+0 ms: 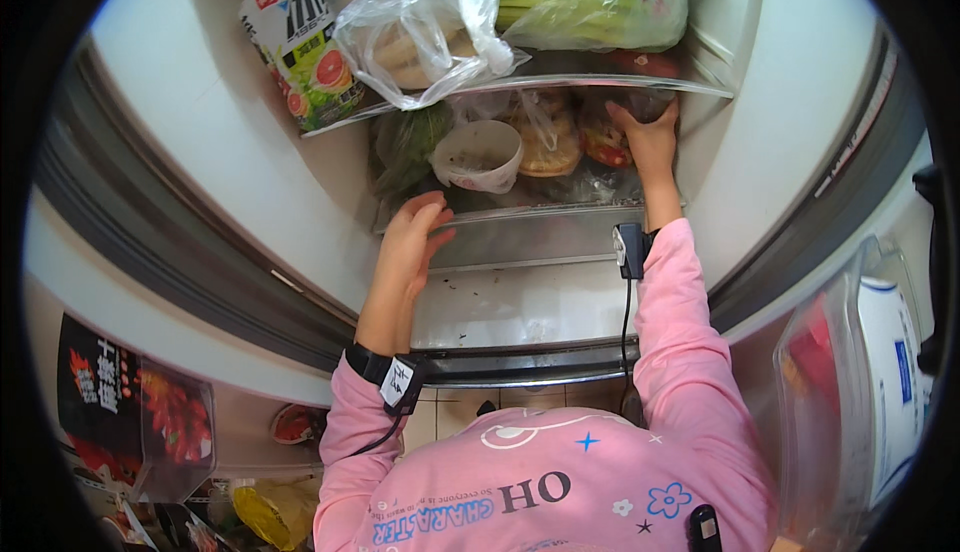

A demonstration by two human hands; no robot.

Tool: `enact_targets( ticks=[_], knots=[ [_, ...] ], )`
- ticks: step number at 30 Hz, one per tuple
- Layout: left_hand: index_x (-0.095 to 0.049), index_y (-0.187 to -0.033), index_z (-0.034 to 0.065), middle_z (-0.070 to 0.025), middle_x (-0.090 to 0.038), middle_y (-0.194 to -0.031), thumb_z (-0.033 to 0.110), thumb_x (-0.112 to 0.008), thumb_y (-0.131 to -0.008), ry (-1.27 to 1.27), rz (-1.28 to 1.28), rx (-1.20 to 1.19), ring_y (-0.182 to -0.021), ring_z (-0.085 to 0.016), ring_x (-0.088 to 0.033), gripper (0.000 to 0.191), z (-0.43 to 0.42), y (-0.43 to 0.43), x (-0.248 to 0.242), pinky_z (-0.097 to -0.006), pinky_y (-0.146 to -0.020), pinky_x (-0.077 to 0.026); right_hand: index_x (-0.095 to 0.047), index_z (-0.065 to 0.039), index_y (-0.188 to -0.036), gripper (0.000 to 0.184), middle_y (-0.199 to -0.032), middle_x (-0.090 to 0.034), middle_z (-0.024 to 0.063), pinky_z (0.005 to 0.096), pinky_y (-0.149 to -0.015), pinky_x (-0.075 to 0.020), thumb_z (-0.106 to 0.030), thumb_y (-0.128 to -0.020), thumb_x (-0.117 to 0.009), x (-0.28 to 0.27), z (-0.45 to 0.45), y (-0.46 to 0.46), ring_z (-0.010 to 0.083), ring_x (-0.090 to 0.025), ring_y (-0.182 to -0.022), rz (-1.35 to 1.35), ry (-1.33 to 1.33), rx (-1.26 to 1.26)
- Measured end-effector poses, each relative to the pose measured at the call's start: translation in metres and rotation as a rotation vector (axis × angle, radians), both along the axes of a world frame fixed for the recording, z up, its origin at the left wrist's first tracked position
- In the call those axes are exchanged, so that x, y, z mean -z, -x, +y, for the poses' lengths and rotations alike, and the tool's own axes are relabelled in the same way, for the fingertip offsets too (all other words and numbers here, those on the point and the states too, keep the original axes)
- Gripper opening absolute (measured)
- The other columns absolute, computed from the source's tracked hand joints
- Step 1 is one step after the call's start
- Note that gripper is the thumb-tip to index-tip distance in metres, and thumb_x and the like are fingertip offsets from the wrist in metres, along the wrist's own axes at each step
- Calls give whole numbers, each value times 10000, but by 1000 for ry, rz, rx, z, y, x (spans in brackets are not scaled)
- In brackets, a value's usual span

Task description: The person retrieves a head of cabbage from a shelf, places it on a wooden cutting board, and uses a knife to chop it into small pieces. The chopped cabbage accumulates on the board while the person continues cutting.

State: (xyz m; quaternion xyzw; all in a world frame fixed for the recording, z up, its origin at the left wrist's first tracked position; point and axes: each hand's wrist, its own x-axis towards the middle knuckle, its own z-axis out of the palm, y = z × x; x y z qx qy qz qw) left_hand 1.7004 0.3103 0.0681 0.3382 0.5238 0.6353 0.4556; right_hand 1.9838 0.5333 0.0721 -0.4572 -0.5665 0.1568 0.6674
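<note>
I look down into an open refrigerator. My right hand [646, 132] reaches onto the lower glass shelf at the right, its fingers around a dark, shiny item [646, 104] just under the upper shelf; what the item is cannot be told. A plastic bag with red and yellow contents [606, 143] lies against its left side. My left hand [421, 223] is held in front of the lower shelf's left edge, fingers apart and holding nothing. Nearest to it stands a white bowl [478, 156] with some residue inside. Bagged flat round bread or similar food [550, 143] sits between the bowl and the red and yellow bag.
The upper glass shelf [600, 81] carries a knotted clear bag [420, 42], bagged green stalks [592, 8] and a drink pouch [307, 53]. Bagged leafy greens [409, 143] lie left of the bowl. Loaded door bins [176, 432] flank me, including one at right [817, 394].
</note>
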Motion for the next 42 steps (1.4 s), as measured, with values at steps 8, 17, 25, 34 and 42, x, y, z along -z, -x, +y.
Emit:
enact_targets(
  ticks=[8, 17, 25, 34, 42],
  knots=[
    [-510, -1238, -11, -128, -595, -1171, 233, -541, -952, -23, 197, 388, -1056, -215, -588, 377, -145, 3, -33, -334, -908, -470, -316, -4, -1389, 1038, -1313, -497, 206, 389, -998, -403, -406, -595, -850, -2, -87, -7, 322, -499, -1209, 34, -50, 61],
    [-583, -1122, -108, -230, -651, -994, 320, -634, -789, -157, 603, 423, -904, -305, -648, 545, -392, 55, -64, -385, -855, -497, -325, 18, -1366, 978, -1293, -485, 183, 370, -1003, -400, -333, -624, -856, 4, -149, -3, 284, -494, -1189, 149, -105, -64],
    [-501, -1230, 4, -130, -589, -1099, 293, -388, -1016, -905, 175, -736, -1086, -242, -555, 377, -494, 208, -40, -351, -972, -438, -350, -19, -1337, 731, -1197, -503, 101, 316, -926, -448, -172, -755, -765, 13, -261, 17, 196, -533, -1072, 626, -45, -609],
    [-399, -1365, 13, -103, -487, -1318, 348, -404, -1001, -468, 156, -474, -1193, -221, -484, 495, -411, 292, 16, -358, -1023, -363, -305, -81, -1405, 859, -1300, -468, 96, 374, -974, -450, -371, -730, -750, 2, -434, 29, 230, -510, -1174, 696, 148, -1061],
    [-358, -1390, 5, -93, -456, -1340, 312, -505, -963, -579, 336, -578, -1200, -206, -457, 547, -448, 157, 9, -344, -1029, -351, -297, -46, -1414, 915, -1330, -476, 115, 397, -1015, -419, -402, -708, -758, -42, -499, -35, 246, -491, -1210, 593, 113, -1153]
  ],
)
